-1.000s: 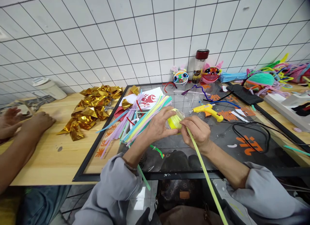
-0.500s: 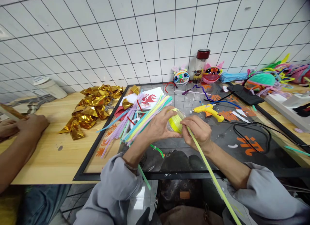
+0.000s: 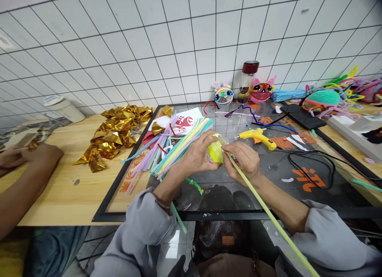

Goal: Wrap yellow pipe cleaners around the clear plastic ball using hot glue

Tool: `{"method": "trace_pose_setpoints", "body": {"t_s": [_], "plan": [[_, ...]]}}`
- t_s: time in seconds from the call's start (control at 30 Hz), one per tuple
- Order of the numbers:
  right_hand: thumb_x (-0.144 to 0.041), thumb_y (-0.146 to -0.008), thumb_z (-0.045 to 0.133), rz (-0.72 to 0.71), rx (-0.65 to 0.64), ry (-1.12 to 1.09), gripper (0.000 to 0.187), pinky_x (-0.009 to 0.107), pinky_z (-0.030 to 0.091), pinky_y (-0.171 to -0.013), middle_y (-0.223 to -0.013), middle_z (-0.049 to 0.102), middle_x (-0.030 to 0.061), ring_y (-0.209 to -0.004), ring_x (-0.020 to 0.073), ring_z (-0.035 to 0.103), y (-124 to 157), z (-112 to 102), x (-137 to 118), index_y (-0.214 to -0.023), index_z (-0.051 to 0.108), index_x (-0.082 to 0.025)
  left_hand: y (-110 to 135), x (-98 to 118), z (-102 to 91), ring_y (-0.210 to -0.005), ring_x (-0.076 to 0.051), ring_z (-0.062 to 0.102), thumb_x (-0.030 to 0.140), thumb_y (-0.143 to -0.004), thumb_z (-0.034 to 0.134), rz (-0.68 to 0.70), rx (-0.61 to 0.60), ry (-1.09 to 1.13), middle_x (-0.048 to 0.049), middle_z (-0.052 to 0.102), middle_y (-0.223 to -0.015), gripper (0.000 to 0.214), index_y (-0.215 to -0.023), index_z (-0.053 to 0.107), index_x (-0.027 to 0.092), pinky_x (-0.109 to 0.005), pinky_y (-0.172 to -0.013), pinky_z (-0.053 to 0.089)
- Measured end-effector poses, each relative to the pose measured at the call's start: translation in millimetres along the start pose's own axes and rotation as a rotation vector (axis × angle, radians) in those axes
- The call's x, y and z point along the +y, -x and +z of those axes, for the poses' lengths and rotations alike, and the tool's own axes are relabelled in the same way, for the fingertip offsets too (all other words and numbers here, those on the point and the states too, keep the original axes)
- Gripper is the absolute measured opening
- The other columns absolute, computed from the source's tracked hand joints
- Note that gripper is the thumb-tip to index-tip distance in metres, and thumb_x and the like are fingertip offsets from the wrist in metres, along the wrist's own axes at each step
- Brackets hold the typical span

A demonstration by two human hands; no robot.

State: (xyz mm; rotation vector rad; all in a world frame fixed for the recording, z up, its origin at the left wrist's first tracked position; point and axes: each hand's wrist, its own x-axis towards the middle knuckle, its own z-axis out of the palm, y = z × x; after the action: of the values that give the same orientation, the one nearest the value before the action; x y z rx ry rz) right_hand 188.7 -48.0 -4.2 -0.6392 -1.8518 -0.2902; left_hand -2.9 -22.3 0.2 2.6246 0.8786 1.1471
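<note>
My left hand point(image 3: 199, 153) is closed round a clear ball point(image 3: 215, 150) partly covered with bright yellow strips. At the ball's right side my right hand point(image 3: 243, 159) pinches a long yellow pipe cleaner point(image 3: 265, 207), which slants down past my forearm to the bottom edge. Its upper end meets the ball; my fingers partly hide the contact. Left of my hands lies a bundle of pastel pipe cleaners point(image 3: 179, 148). A yellow glue gun point(image 3: 258, 137) rests on the dark board to the right.
A co-worker's hands point(image 3: 41, 155) are at the far left, near gold foil shapes point(image 3: 115, 128). Two decorated balls point(image 3: 223, 95) flank a lidded bottle point(image 3: 247, 82) by the tiled wall. A black phone point(image 3: 303, 116) and cable point(image 3: 328, 159) lie at right.
The loose part of the yellow pipe cleaner has swung slightly right. My hands keep nearly the same place at the ball. At the far left, the co-worker's hands have shifted a little.
</note>
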Motion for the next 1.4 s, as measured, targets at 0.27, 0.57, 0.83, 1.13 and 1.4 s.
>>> {"method": "trace_pose_setpoints", "body": {"t_s": [0.27,0.57,0.83,1.13,1.4], "plan": [[-0.017,-0.086,0.067,0.009,-0.044,-0.066,0.023,0.036,0.055,-0.074,-0.092,0.075,0.01,-0.085,0.0234,0.071,-1,0,2,-0.109,0.064,-0.018,1,-7,-0.6,-0.128,-0.033,0.059,0.034,-0.063,0.083,-0.082,0.013,0.024,-0.0167,0.058,-0.134,0.073,-0.125,0.046,0.02,-0.052,-0.108,0.048],[0.002,-0.075,0.044,0.107,-0.056,-0.118,0.052,0.042,0.053,-0.084,-0.106,0.069,0.0103,-0.098,0.0245,0.065,-3,-2,4,-0.119,0.06,-0.021,1,-10,-5.6,-0.127,-0.032,0.058,0.032,-0.062,0.082,-0.153,-0.004,0.191,-0.0135,0.057,-0.134,0.068,-0.119,0.047,0.021,-0.048,-0.11,0.045],[-0.002,-0.07,0.046,0.332,-0.003,-0.143,0.045,0.037,0.052,-0.077,-0.097,0.065,0.0066,-0.09,0.0219,0.062,-4,-2,10,-0.108,0.06,-0.022,0,-12,-6.7,-0.129,-0.033,0.057,0.032,-0.064,0.083,-0.147,-0.025,0.221,-0.0135,0.057,-0.134,0.065,-0.118,0.047,0.023,-0.05,-0.111,0.043],[-0.008,-0.075,0.052,0.389,-0.088,-0.187,0.034,0.033,0.051,-0.069,-0.093,0.064,0.0064,-0.083,0.0199,0.06,1,4,9,-0.106,0.061,-0.021,-1,-7,-10.2,-0.134,-0.033,0.054,0.028,-0.071,0.08,-0.105,-0.075,0.19,-0.0154,0.056,-0.139,0.063,-0.123,0.046,0.022,-0.053,-0.115,0.041],[-0.008,-0.075,0.053,0.373,-0.072,-0.156,0.034,0.031,0.052,-0.066,-0.093,0.064,0.0063,-0.081,0.019,0.059,1,5,9,-0.105,0.062,-0.021,1,-7,-4.5,-0.138,-0.04,0.05,0.062,-0.056,0.089,-0.134,-0.083,0.128,-0.0217,0.049,-0.145,0.095,-0.128,0.042,0.021,-0.059,-0.114,0.042]]}}
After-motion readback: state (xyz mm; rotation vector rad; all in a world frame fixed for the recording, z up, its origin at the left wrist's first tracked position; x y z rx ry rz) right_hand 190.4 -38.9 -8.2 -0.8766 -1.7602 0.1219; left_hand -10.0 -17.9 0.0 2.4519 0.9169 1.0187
